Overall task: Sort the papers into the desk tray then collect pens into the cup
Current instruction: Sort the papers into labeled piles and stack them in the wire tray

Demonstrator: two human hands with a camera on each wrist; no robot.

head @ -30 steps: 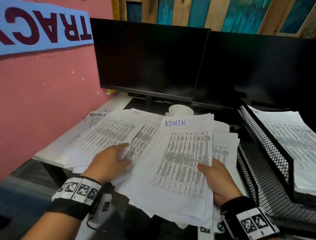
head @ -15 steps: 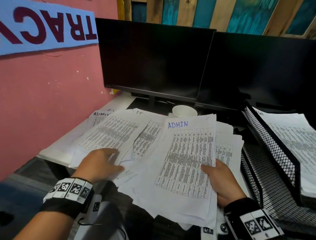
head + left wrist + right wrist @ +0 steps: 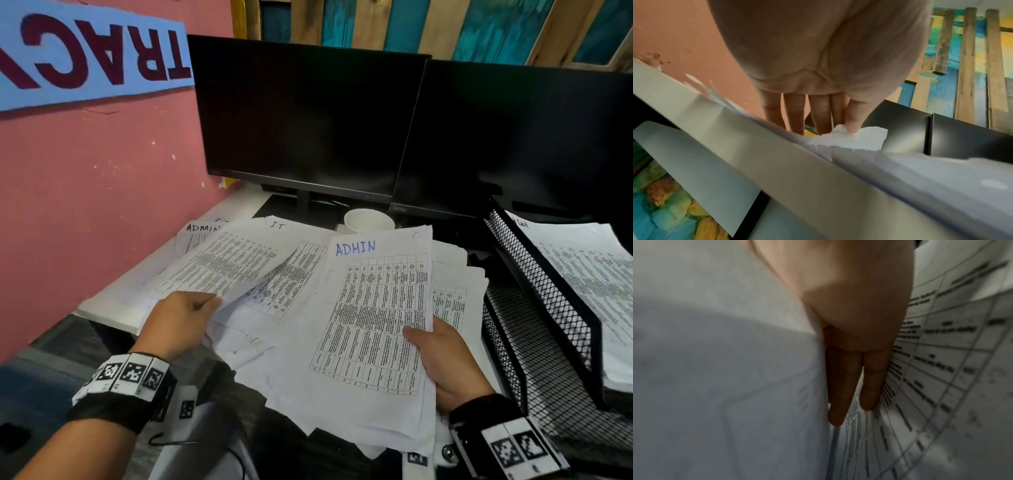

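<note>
The right hand clamps a stack of printed sheets headed "ADMIN", thumb on top at the stack's 4 o'clock edge, fingers flat beneath. The left hand pinches the near corner of an I.T sheet at 9 o'clock of that stack, thumb pressed on the crumpled corner. More papers fan across the counter. The black mesh desk tray stands at 3 o'clock, sheets in its upper tier. A white cup sits at 12 o'clock, below two dark monitors.

Two dark monitors, pink wall
</note>
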